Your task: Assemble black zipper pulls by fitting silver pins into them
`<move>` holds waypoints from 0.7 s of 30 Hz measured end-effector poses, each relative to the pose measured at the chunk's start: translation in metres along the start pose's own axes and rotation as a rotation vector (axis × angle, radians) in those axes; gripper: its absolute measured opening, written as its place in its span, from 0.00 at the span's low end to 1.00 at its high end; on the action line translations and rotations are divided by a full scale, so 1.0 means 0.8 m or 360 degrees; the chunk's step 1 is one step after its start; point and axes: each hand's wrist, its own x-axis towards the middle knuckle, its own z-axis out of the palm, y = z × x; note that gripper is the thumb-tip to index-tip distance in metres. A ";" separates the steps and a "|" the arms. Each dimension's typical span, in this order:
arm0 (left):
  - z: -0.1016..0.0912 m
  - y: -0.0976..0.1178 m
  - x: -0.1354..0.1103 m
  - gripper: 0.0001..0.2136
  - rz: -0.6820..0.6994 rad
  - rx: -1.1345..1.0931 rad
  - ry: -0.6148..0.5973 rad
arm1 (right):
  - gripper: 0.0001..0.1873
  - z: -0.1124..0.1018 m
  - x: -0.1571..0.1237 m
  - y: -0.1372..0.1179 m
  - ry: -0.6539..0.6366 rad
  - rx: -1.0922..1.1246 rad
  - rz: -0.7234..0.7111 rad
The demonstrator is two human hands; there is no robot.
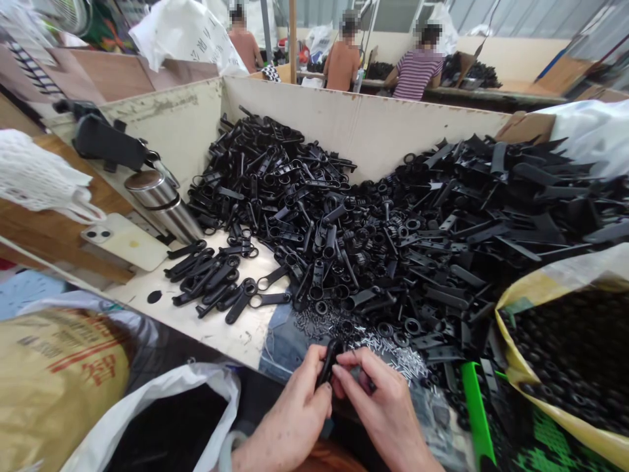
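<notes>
My left hand [302, 406] is closed around a black plastic part [328, 362] with a rounded, ring-like end, held above the front edge of the bench. Close beside it, my right hand [376, 393] pinches its thumb and fingers together at the side of that part. Whatever sits between the right fingertips is hidden or too small to name. Just beyond the hands lie small silver pins or screws [393, 354] and tiny dark pieces [314, 321]. A big heap of black plastic parts [314, 216] fills the bench behind them.
Left on the bench are a group of black parts [211, 278], a phone [125, 241] and a steel flask [162, 203]. Sacks [511, 314] and a green basket [474, 406] stand at right, an open white sack [228, 387] at lower left. Several people [417, 69] sit beyond the panel.
</notes>
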 end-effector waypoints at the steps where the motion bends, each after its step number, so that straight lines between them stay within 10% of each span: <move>1: 0.000 0.001 0.000 0.25 -0.0005 0.0006 0.0015 | 0.07 0.002 -0.002 0.000 0.0016 0.0000 0.0009; 21: -0.007 -0.009 0.029 0.06 0.0313 0.0121 0.0027 | 0.14 0.008 -0.010 0.005 0.0037 -0.0380 -0.0411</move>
